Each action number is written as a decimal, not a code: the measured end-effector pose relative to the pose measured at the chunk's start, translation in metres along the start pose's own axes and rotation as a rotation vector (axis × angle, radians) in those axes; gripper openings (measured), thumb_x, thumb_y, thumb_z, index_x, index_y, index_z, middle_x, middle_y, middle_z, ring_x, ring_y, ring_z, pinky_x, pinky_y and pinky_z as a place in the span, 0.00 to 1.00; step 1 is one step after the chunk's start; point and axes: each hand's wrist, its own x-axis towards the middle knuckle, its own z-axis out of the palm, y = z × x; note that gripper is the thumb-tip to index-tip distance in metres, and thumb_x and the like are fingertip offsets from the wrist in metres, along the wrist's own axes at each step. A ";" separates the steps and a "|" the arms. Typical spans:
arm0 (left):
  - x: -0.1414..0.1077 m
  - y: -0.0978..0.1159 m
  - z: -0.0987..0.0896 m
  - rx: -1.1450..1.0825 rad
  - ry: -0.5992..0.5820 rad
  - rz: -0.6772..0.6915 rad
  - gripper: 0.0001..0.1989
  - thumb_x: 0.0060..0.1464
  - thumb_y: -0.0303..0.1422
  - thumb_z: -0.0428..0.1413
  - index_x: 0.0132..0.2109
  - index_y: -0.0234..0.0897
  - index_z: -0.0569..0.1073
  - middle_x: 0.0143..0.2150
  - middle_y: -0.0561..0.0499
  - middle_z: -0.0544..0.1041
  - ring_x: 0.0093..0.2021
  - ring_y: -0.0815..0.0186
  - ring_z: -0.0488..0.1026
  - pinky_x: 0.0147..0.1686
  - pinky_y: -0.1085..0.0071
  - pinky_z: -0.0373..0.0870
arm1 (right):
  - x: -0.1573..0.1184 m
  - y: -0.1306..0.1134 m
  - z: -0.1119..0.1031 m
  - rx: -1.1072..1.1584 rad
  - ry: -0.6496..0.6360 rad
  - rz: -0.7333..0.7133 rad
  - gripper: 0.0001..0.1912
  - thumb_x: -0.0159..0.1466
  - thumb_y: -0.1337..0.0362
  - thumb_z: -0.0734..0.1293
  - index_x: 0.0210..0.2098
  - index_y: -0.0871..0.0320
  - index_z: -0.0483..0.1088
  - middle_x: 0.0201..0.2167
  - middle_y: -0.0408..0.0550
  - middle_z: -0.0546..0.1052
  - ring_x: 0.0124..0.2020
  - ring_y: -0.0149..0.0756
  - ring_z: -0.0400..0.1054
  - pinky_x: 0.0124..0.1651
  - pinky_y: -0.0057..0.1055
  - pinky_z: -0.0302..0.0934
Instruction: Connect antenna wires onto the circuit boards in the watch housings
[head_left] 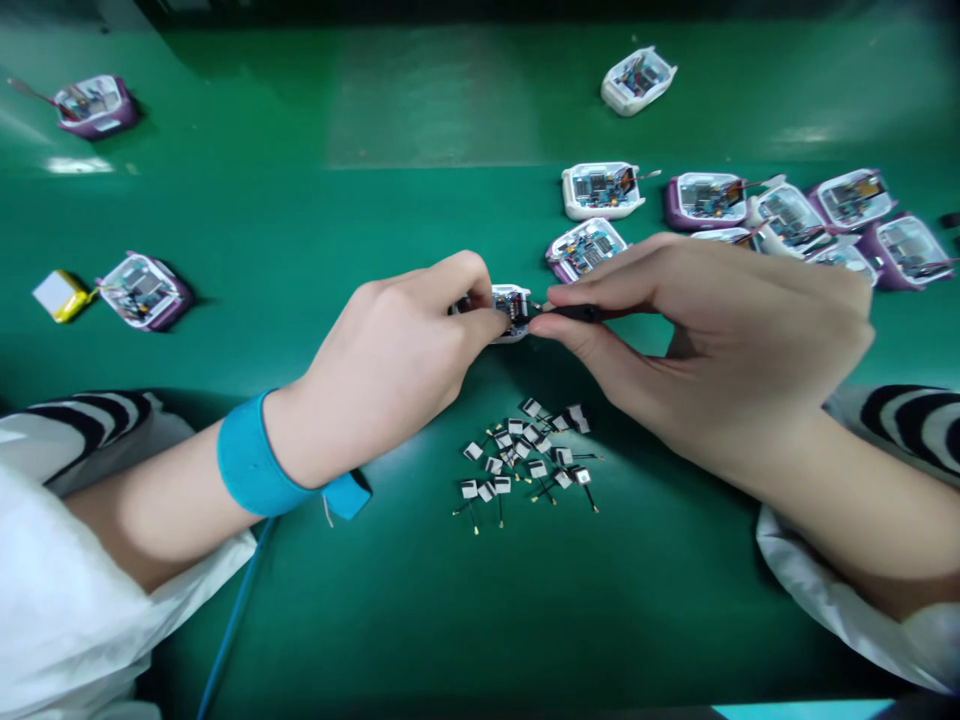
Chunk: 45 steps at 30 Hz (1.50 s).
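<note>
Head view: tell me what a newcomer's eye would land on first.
The bright blue wristband at left jumps out against the green table. Next, mid-picture, the left hand meets the right hand, which pinches a thin black tool, over a small case. Below them lie scattered small parts.
</note>
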 end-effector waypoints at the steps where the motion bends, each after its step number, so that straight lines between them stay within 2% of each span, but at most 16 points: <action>1: 0.000 0.000 0.000 -0.002 0.002 -0.001 0.11 0.53 0.27 0.45 0.30 0.37 0.72 0.35 0.52 0.72 0.33 0.68 0.72 0.22 0.77 0.63 | 0.001 -0.001 0.000 -0.007 -0.004 -0.004 0.03 0.56 0.66 0.66 0.26 0.59 0.68 0.25 0.43 0.76 0.27 0.27 0.70 0.24 0.24 0.61; 6: 0.000 0.000 0.000 -0.033 -0.009 -0.020 0.12 0.53 0.27 0.45 0.31 0.38 0.72 0.36 0.52 0.72 0.32 0.67 0.72 0.23 0.76 0.64 | 0.003 -0.004 0.001 -0.031 -0.054 0.041 0.07 0.59 0.67 0.62 0.25 0.60 0.67 0.24 0.45 0.74 0.26 0.27 0.68 0.23 0.26 0.58; 10: 0.000 -0.001 0.000 -0.058 -0.017 -0.023 0.11 0.53 0.26 0.45 0.32 0.39 0.72 0.36 0.52 0.73 0.34 0.67 0.73 0.25 0.75 0.65 | 0.000 -0.002 0.005 0.017 -0.007 0.051 0.05 0.57 0.69 0.64 0.24 0.59 0.65 0.22 0.43 0.73 0.25 0.28 0.68 0.22 0.26 0.58; 17: -0.001 -0.002 0.001 -0.075 0.005 -0.014 0.11 0.53 0.27 0.46 0.32 0.38 0.73 0.37 0.51 0.73 0.35 0.65 0.73 0.25 0.74 0.65 | -0.005 0.002 0.015 0.092 0.057 0.030 0.08 0.57 0.68 0.63 0.23 0.56 0.59 0.21 0.41 0.70 0.24 0.27 0.66 0.21 0.25 0.58; 24: -0.001 -0.002 0.002 -0.086 -0.017 -0.029 0.12 0.55 0.28 0.44 0.33 0.39 0.73 0.37 0.53 0.72 0.34 0.68 0.72 0.24 0.76 0.62 | -0.003 0.005 0.020 0.183 0.044 0.058 0.09 0.57 0.67 0.62 0.23 0.56 0.57 0.19 0.41 0.66 0.22 0.28 0.63 0.21 0.26 0.55; 28: 0.000 -0.003 0.004 -0.094 -0.017 -0.010 0.13 0.56 0.28 0.44 0.33 0.37 0.73 0.36 0.51 0.71 0.34 0.67 0.71 0.27 0.74 0.64 | -0.001 0.004 0.023 0.189 0.020 0.056 0.09 0.57 0.67 0.63 0.24 0.57 0.57 0.19 0.41 0.67 0.23 0.27 0.64 0.22 0.24 0.57; 31: 0.000 0.000 0.002 -0.078 -0.042 -0.025 0.14 0.57 0.29 0.43 0.35 0.36 0.73 0.36 0.49 0.71 0.35 0.65 0.69 0.32 0.71 0.66 | 0.003 0.004 0.017 0.250 0.013 0.104 0.09 0.57 0.66 0.64 0.24 0.58 0.58 0.21 0.41 0.67 0.23 0.26 0.64 0.24 0.23 0.60; 33: -0.002 0.004 -0.005 -0.097 -0.080 -0.062 0.13 0.57 0.31 0.44 0.37 0.35 0.74 0.36 0.48 0.71 0.36 0.63 0.68 0.34 0.68 0.66 | 0.008 0.005 0.006 0.323 0.069 0.161 0.08 0.57 0.66 0.63 0.25 0.58 0.58 0.22 0.41 0.68 0.24 0.25 0.65 0.26 0.23 0.61; 35: -0.005 0.007 -0.016 -0.186 -0.150 -0.097 0.14 0.58 0.34 0.44 0.43 0.36 0.72 0.37 0.48 0.71 0.37 0.64 0.68 0.36 0.69 0.66 | 0.011 0.007 -0.008 0.367 0.127 0.194 0.07 0.59 0.66 0.62 0.26 0.57 0.57 0.24 0.41 0.67 0.25 0.25 0.65 0.27 0.23 0.61; 37: -0.007 0.007 -0.028 -0.272 -0.211 -0.125 0.17 0.58 0.32 0.44 0.53 0.37 0.65 0.37 0.49 0.71 0.36 0.66 0.69 0.35 0.71 0.66 | 0.014 0.010 -0.020 0.340 0.064 0.185 0.05 0.60 0.67 0.59 0.28 0.57 0.58 0.23 0.40 0.66 0.23 0.24 0.64 0.26 0.23 0.60; 39: -0.009 0.002 -0.038 -0.299 -0.229 -0.164 0.22 0.56 0.27 0.45 0.58 0.38 0.57 0.38 0.49 0.71 0.34 0.68 0.69 0.33 0.73 0.66 | 0.015 0.011 -0.024 0.245 -0.103 0.132 0.04 0.61 0.68 0.58 0.29 0.58 0.59 0.22 0.40 0.65 0.22 0.24 0.63 0.26 0.23 0.59; 42: -0.008 -0.011 -0.044 -0.318 -0.224 -0.208 0.28 0.51 0.25 0.51 0.59 0.39 0.55 0.40 0.51 0.72 0.32 0.70 0.69 0.31 0.74 0.66 | 0.015 0.005 -0.017 0.141 -0.330 0.067 0.05 0.60 0.71 0.57 0.29 0.60 0.62 0.26 0.44 0.68 0.28 0.27 0.64 0.31 0.25 0.60; 45: -0.008 -0.018 -0.040 -0.379 -0.219 -0.193 0.36 0.45 0.30 0.58 0.60 0.39 0.52 0.46 0.49 0.71 0.38 0.66 0.70 0.37 0.71 0.68 | 0.014 -0.003 -0.004 0.163 -0.487 0.075 0.06 0.60 0.67 0.60 0.34 0.61 0.67 0.30 0.46 0.70 0.30 0.29 0.65 0.32 0.25 0.60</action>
